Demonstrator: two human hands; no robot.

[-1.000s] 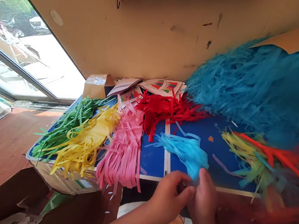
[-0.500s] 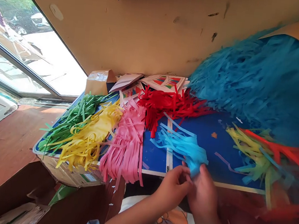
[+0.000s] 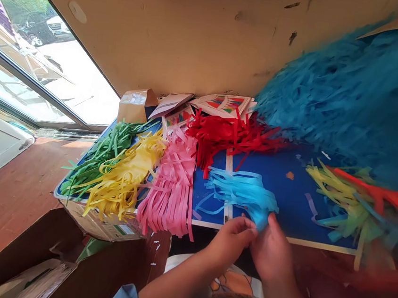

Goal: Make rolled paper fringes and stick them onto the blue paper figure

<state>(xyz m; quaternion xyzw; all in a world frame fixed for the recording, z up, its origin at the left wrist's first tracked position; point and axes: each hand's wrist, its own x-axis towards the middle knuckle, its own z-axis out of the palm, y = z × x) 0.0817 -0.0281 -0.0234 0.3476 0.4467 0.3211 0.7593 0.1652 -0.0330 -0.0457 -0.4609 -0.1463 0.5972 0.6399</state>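
Between my two hands is a light blue paper tassel (image 3: 247,192), its cut strips fanning out to the left over the table. My left hand (image 3: 234,238) pinches the gathered end of the tassel near the table's front edge. Around the other side of that end my right hand (image 3: 273,251) is closed, thumb up against the strips. The fingertips of both hands are partly hidden. Left of them lie fringed bundles of pink strips (image 3: 172,184), yellow strips (image 3: 129,168) and green strips (image 3: 109,154). A red fringed bundle (image 3: 218,137) lies behind the tassel.
A large blue fringe heap (image 3: 350,94) fills the right rear. Mixed yellow and red strips (image 3: 361,194) hang over the right edge of the blue table (image 3: 284,215). Printed packets (image 3: 221,104) and a brown box (image 3: 136,104) stand by the wall. An open carton (image 3: 21,249) sits lower left.
The light blue tassel's loose strips have swung and settled flatter to the left. Both hands keep their grip on the gathered end. The view has shifted slightly.
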